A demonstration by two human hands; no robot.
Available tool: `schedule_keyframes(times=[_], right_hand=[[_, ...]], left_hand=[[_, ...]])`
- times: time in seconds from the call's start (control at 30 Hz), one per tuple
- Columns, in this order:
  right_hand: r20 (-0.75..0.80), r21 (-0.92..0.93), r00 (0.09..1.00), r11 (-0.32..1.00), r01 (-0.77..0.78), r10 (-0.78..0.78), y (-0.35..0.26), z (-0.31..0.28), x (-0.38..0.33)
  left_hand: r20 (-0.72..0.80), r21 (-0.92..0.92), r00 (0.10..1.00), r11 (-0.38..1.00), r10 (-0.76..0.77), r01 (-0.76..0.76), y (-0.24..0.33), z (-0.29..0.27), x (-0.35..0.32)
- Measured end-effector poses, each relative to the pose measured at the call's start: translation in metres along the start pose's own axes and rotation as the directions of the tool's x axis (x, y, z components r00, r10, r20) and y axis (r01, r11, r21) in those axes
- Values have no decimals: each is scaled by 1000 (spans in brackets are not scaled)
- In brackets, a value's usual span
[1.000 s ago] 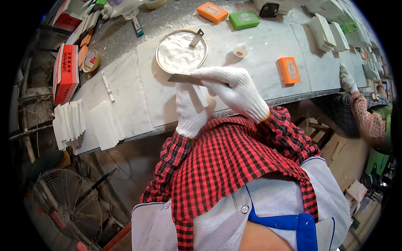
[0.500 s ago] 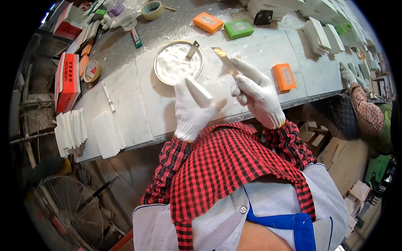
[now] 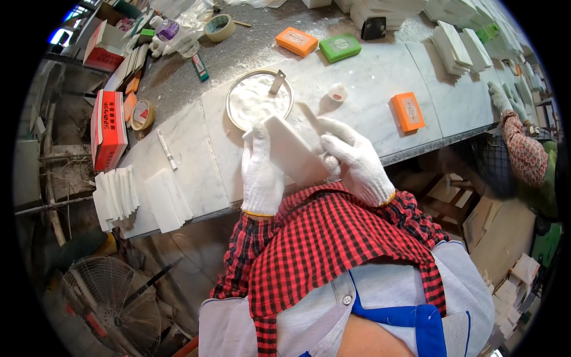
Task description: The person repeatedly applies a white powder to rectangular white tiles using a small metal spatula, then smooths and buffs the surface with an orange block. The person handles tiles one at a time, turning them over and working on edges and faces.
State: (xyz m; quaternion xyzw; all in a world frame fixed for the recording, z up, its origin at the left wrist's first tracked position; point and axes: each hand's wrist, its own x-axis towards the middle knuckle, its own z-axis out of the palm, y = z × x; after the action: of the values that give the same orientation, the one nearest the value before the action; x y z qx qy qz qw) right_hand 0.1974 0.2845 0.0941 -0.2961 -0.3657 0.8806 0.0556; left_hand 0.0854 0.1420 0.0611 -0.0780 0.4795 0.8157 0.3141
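My left hand (image 3: pixel 262 175), in a white knit glove, is closed on a flat white tile (image 3: pixel 294 152), its broad face turned toward me. In my gloved right hand (image 3: pixel 360 166) is a thin metal scraper blade (image 3: pixel 309 117), slightly blurred, pointing up and left beside the tile's upper edge. The right fingers are close to the tile's right end; whether they touch it I cannot tell. Just beyond the left hand sits a round tin (image 3: pixel 228 107) of white paste, with a metal strip (image 3: pixel 277 82) standing in it. A small white cup (image 3: pixel 338 92) lies beyond my right hand.
Orange boxes (image 3: pixel 408 112) (image 3: pixel 296 41) and a green box (image 3: pixel 340 47) lie on the marble bench (image 3: pixel 217 172). White tiles (image 3: pixel 116 196) are stacked at left, more (image 3: pixel 452 47) at far right. A tape roll (image 3: pixel 219 27) is behind, a fan (image 3: pixel 113 303) below left. Another person's gloved hand (image 3: pixel 499 98) works at right.
The tile in my left hand has turned from edge-on to broad face showing. My right hand has lowered with the scraper toward the tile, uncovering the small cup. The whole view has shifted slightly.
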Motion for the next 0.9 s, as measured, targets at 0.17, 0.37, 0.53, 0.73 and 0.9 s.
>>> schedule_keyframes(times=[0.17, 0.37, 0.53, 0.73, 0.9], right_hand=[[67, 25, 998, 1000, -15, 13, -4, -4, -7], [85, 95, 991, 989, -116, 108, 14, -11, 3], [140, 142, 984, 982, -127, 107, 24, -10, 14], [158, 100, 986, 993, -66, 50, 1, 14, 0], [56, 208, 998, 977, -38, 27, 10, -13, 15]], left_hand=[[109, 72, 985, 988, 130, -138, 0, -18, -7], [208, 276, 938, 903, 279, -330, -8, -32, -15], [346, 497, 869, 716, 355, -491, -8, -31, -14], [405, 541, 825, 624, 395, -564, -14, -29, -16], [320, 511, 906, 755, 277, -411, -8, -19, -15]])
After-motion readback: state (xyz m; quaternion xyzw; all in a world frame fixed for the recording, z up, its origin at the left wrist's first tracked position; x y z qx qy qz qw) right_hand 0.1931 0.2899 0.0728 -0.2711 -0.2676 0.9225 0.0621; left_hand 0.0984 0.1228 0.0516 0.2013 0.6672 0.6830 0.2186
